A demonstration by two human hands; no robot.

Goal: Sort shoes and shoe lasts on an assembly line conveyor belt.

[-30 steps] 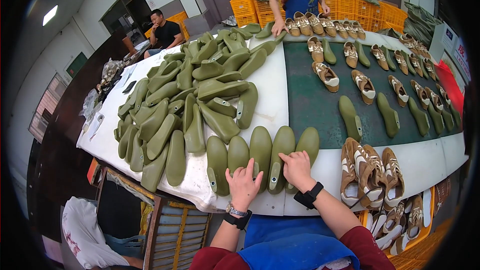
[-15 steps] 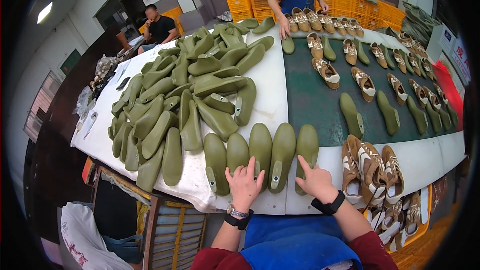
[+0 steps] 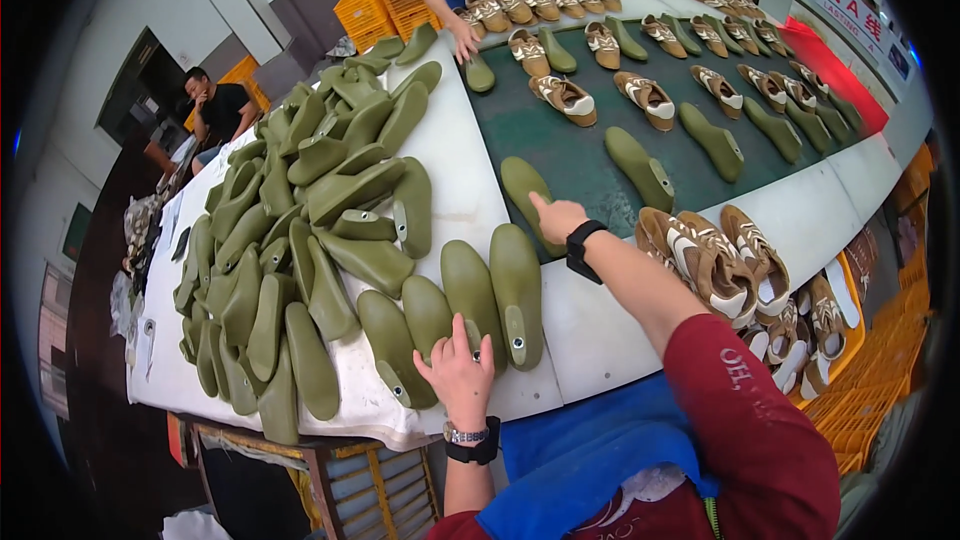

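Observation:
My left hand (image 3: 462,378) rests with fingers spread on the near ends of several green shoe lasts standing in a row, touching a middle last (image 3: 428,312). My right hand (image 3: 560,219) is stretched forward to the green mat (image 3: 600,185). It grips the near end of a single green shoe last (image 3: 526,190) lying at the mat's left edge, index finger along its top; the thumb is hidden. A longer last (image 3: 515,285) ends the row on the right, touched by neither hand.
A heap of green lasts (image 3: 300,200) covers the white table's left part. Brown-and-white sneakers (image 3: 645,100) and lasts stand in rows on the mat. More sneakers (image 3: 710,260) stand right of my forearm, above an orange crate (image 3: 850,340). Across, a co-worker's hand (image 3: 465,40) touches a last.
My right hand has moved forward with the row's rightmost last, onto the green mat. My left hand stays on the row. The view has turned right, and the mat's shoes and lasts appear farther left.

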